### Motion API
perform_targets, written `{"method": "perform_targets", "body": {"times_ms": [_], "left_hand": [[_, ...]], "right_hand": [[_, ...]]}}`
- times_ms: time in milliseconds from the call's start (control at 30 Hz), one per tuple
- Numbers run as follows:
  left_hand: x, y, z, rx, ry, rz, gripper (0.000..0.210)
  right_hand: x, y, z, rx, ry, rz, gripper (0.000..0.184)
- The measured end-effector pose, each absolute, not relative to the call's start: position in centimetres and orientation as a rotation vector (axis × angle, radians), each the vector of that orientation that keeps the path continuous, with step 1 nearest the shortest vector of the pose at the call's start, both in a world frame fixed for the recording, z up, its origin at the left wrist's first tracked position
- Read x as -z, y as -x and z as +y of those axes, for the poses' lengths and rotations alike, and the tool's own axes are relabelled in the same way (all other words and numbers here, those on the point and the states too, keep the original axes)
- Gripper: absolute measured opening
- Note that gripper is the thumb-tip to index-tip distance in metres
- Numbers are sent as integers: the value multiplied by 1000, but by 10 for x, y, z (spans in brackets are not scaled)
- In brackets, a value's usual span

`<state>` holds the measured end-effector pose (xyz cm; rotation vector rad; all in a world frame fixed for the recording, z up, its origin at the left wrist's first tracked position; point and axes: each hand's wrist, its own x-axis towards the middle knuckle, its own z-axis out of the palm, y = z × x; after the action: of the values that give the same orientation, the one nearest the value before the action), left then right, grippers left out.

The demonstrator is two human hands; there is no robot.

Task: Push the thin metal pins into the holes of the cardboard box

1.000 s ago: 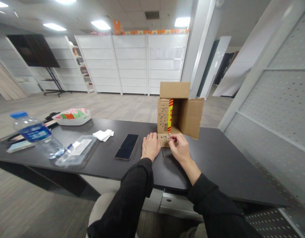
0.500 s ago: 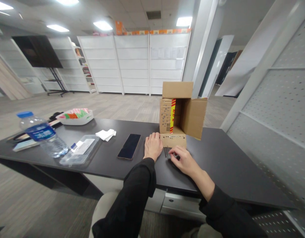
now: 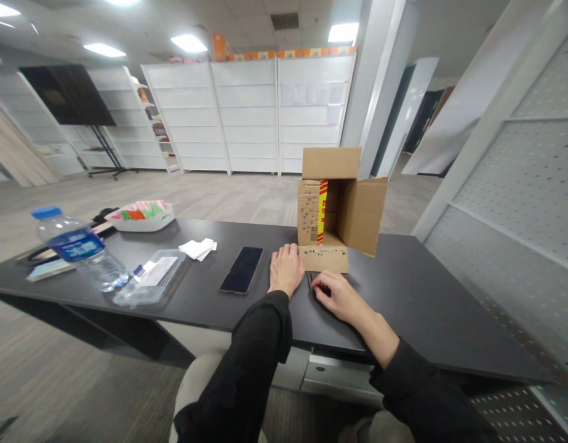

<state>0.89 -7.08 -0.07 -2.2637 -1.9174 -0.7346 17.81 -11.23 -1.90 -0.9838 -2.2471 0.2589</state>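
Note:
A brown cardboard box (image 3: 373, 215) lies on its side with its opening facing me. Its lower flap (image 3: 324, 259) rests on the dark table and carries a row of small dots. Palm down, my left hand (image 3: 287, 269) lies on the table against that flap's left edge, fingers stretched forward, holding nothing I can see. Just in front of the flap, my right hand (image 3: 334, 294) has thumb and forefinger pinched at the table surface. A thin dark stick-like piece (image 3: 309, 280) lies at those fingertips; whether they grip it is too small to tell.
A phone (image 3: 241, 271) lies left of my hands. Further left are folded tissues (image 3: 198, 248), a clear plastic case (image 3: 152, 277), a water bottle (image 3: 83, 249) and a white tray (image 3: 143, 224) of colourful packets. A perforated panel (image 3: 519, 203) stands at the table's right.
My right fingertips have shifted slightly left, closer to the thin dark piece. My left hand stays by the flap. The whole view has tilted a little.

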Motion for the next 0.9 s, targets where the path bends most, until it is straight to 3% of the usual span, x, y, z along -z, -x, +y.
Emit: {"method": "perform_targets", "body": {"times_ms": [900], "left_hand": [[-2,-10,-72,737,2269,-1942,14]], "right_hand": [[22,-177,-110,-284,958,-2242,17]]}}
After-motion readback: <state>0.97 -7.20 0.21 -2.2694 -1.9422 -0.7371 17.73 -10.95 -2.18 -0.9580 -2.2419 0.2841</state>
